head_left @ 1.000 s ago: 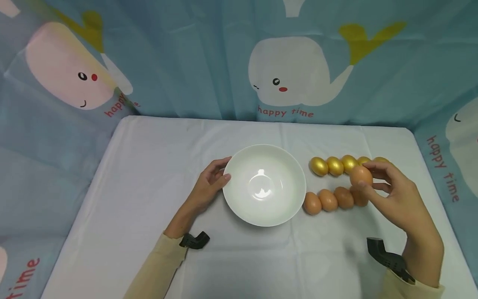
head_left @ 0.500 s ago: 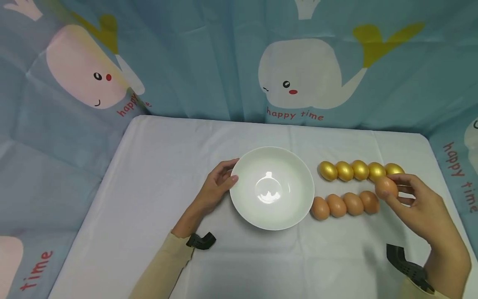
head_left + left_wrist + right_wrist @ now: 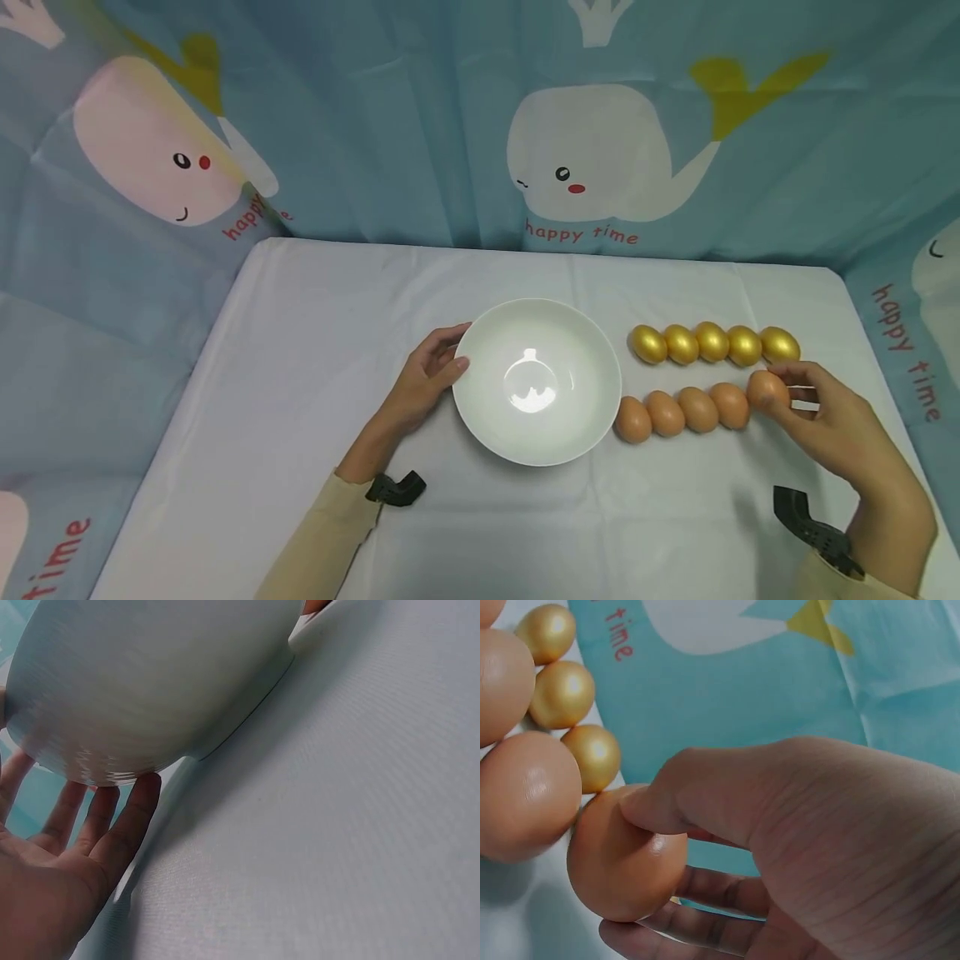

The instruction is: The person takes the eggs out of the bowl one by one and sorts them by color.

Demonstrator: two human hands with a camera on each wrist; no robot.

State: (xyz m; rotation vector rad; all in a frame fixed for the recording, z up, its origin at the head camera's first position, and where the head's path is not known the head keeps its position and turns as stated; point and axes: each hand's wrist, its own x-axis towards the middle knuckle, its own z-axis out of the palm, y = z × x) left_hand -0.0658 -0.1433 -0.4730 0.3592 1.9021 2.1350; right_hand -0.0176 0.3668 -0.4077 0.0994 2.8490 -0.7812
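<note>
A white bowl (image 3: 536,382) stands on the table, and my left hand (image 3: 423,379) holds its left side, thumb at the rim. In the left wrist view, the fingertips (image 3: 150,787) touch the bowl's outer wall (image 3: 150,690) from below. My right hand (image 3: 832,425) pinches a brown egg (image 3: 767,390) between thumb and fingers, at the right end of a row of brown eggs (image 3: 698,409). The right wrist view shows the thumb over the top of the held egg (image 3: 615,862), close beside the neighbouring brown egg (image 3: 529,799).
Behind the brown row lies a row of gold eggs (image 3: 712,342). The leftmost brown egg (image 3: 633,419) sits right at the bowl's edge. A white cloth (image 3: 315,333) covers the table, and a blue whale-print curtain (image 3: 405,125) hangs behind and at the sides.
My right hand has brought the brown egg rightward and down, from over the row to its right end. My left hand stays on the bowl. The head view has shifted slightly.
</note>
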